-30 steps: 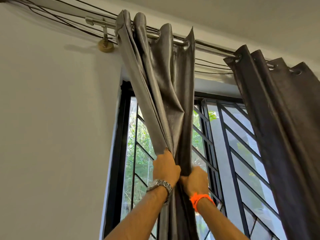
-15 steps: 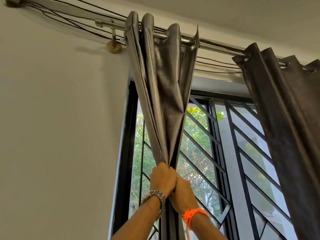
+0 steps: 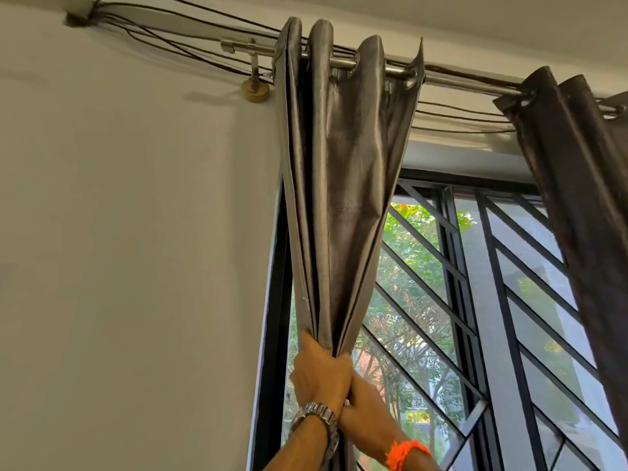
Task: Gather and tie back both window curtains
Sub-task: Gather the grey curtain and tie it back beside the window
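Curtains, 2 pcs, grey, on one metal rod (image 3: 452, 79) above window.

Item 1, left curtain (image 3: 343, 185): hangs at window's left edge, bunched into narrow folds that taper down to your hands. Your left hand (image 3: 319, 375) is clenched round the bunch at its narrowest pt, back of hand toward camera, fingers (image 3: 307, 341) curled tight on the fabric's left side. Metal watch (image 3: 317, 419) on that wrist.

Item 2, right hand (image 3: 365, 407): pressed against the left hand, just below and to its right, wrapped onto the same bunch. Its fingers are hidden behind fabric and the other hand, so can't tell how tightly they close. Orange band (image 3: 406, 453) on that wrist.

Item 3, right curtain (image 3: 577, 185): hangs well apart at frame's right, loose, untouched, not tied.

Item 4, window grille (image 3: 475, 300): dark diagonal bars, greenery behind. Thin cables (image 3: 170, 39) run along wall near rod.
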`<state>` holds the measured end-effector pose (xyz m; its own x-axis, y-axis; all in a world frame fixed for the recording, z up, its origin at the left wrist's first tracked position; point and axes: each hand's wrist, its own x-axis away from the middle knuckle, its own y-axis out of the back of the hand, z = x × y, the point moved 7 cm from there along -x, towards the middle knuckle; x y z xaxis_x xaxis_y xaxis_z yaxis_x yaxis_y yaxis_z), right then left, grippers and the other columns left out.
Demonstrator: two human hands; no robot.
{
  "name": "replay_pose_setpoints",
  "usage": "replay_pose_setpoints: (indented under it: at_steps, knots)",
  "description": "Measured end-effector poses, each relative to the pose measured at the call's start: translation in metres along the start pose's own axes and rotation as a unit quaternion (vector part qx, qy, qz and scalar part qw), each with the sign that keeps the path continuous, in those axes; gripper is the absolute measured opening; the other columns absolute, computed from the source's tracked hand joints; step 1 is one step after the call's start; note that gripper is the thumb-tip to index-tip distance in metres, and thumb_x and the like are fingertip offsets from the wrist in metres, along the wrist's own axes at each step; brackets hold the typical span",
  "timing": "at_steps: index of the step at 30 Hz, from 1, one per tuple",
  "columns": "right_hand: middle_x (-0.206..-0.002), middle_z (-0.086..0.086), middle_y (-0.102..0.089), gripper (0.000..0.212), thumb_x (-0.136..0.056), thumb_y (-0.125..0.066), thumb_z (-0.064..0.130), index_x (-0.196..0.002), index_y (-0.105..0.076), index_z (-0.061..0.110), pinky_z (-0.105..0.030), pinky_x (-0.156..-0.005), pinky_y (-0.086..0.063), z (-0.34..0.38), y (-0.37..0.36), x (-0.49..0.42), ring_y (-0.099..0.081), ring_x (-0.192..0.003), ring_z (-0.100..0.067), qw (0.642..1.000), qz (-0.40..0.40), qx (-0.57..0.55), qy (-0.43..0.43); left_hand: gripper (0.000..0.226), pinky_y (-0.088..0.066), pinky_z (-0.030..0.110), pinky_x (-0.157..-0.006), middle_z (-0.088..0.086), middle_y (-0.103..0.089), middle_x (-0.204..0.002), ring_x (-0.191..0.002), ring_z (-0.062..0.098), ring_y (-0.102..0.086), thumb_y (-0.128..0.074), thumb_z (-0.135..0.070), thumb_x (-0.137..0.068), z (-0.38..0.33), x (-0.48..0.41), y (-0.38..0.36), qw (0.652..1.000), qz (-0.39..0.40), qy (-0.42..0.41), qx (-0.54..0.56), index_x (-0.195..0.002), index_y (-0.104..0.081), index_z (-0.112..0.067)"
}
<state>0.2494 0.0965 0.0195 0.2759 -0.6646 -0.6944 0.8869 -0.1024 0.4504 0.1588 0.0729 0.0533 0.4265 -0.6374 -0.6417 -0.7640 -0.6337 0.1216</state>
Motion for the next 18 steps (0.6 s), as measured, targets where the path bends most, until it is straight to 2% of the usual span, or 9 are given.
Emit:
replay_pose_setpoints:
  at_steps: [2,4,6,7,9,11,14,16,18]
  knots:
    - [-0.111,0.019,-0.064,0.058,-0.084,-0.067,0.021,-0.133,-0.04,0.035,-0.013,-0.09,-0.05,-0.005,-0.012,0.002,-0.062,-0.105,0.004,1.0,0.025,-0.016,-0.008,0.056,-0.046,0.018,-0.056,-0.001,-0.067,-0.103,-0.08,0.018,-0.063,-0.065,-0.021,-0.085,0.006,0.0,0.005,0.999,-0.029,-0.001,-0.028,-0.136,-0.041,-0.018]
    - [-0.104,0.018,-0.068,0.048,-0.081,-0.066,0.015,-0.123,-0.052,0.035,-0.018,-0.09,-0.053,-0.003,-0.012,0.004,-0.065,-0.099,0.002,1.0,0.011,-0.009,-0.003,0.056,-0.052,0.023,-0.059,0.002,-0.068,-0.105,-0.081,0.018,-0.064,-0.059,-0.016,-0.088,0.008,0.0,0.009,0.996,-0.044,-0.021,-0.068,-0.141,-0.038,-0.018]
    - [-0.079,0.011,-0.073,0.028,-0.073,-0.059,0.007,-0.089,-0.068,0.029,-0.025,-0.076,-0.058,0.005,0.008,0.004,-0.067,-0.075,-0.003,0.996,-0.086,0.031,-0.008,0.056,-0.057,0.024,-0.066,0.003,-0.069,-0.106,-0.085,0.018,-0.068,-0.055,-0.013,-0.092,0.007,0.0,0.009,0.993,-0.04,-0.046,-0.104,-0.144,-0.034,-0.018]
    - [-0.07,0.008,-0.072,0.028,-0.071,-0.056,0.001,-0.076,-0.068,0.026,-0.028,-0.07,-0.058,0.01,0.022,0.003,-0.067,-0.067,-0.004,0.988,-0.149,0.044,-0.018,0.056,-0.057,0.025,-0.069,0.003,-0.069,-0.106,-0.088,0.019,-0.069,-0.055,-0.013,-0.093,0.006,0.0,0.01,0.991,-0.035,-0.053,-0.121,-0.144,-0.033,-0.019]
    - [-0.062,0.006,-0.069,0.03,-0.073,-0.058,-0.005,-0.067,-0.065,0.023,-0.026,-0.059,-0.055,0.029,0.053,-0.001,-0.064,-0.058,-0.005,0.963,-0.266,0.048,-0.016,0.052,-0.059,0.029,-0.069,0.002,-0.069,-0.099,-0.084,0.021,-0.07,-0.061,-0.015,-0.09,0.007,0.0,0.007,0.987,-0.032,-0.068,-0.139,-0.136,-0.037,-0.02]
    - [-0.062,0.007,-0.066,0.026,-0.075,-0.06,-0.003,-0.068,-0.061,0.021,-0.021,-0.055,-0.045,0.063,0.073,-0.014,-0.061,-0.058,-0.006,0.943,-0.323,0.063,0.041,0.048,-0.059,0.034,-0.068,0.002,-0.069,-0.094,-0.081,0.023,-0.069,-0.065,-0.02,-0.088,0.006,0.002,0.006,0.984,-0.029,-0.087,-0.15,-0.129,-0.04,-0.018]
    - [-0.072,0.003,-0.066,0.016,-0.078,-0.059,0.002,-0.079,-0.063,0.018,-0.025,-0.063,-0.051,0.124,0.082,-0.048,-0.062,-0.068,-0.011,0.936,-0.311,0.083,0.142,0.054,-0.055,0.032,-0.079,0.003,-0.067,-0.106,-0.096,0.024,-0.067,-0.058,-0.023,-0.093,0.002,0.003,0.009,0.981,-0.013,-0.092,-0.171,-0.139,-0.031,-0.02]
    - [-0.086,-0.003,-0.067,0.017,-0.081,-0.057,0.001,-0.093,-0.063,0.012,-0.027,-0.07,-0.054,0.148,0.089,-0.08,-0.061,-0.075,-0.014,0.939,-0.301,0.071,0.152,0.061,-0.051,0.033,-0.087,0.003,-0.066,-0.113,-0.104,0.023,-0.065,-0.054,-0.025,-0.094,0.002,0.001,0.01,0.977,0.002,-0.094,-0.192,-0.147,-0.023,-0.02]
    - [-0.104,-0.009,-0.065,0.029,-0.083,-0.055,-0.002,-0.11,-0.059,0.009,-0.025,-0.073,-0.053,0.16,0.098,-0.11,-0.06,-0.083,-0.016,0.947,-0.291,0.054,0.121,0.065,-0.05,0.033,-0.091,0.003,-0.065,-0.115,-0.106,0.024,-0.064,-0.052,-0.026,-0.095,0.001,0.001,0.011,0.972,0.018,-0.1,-0.214,-0.15,-0.018,-0.021]
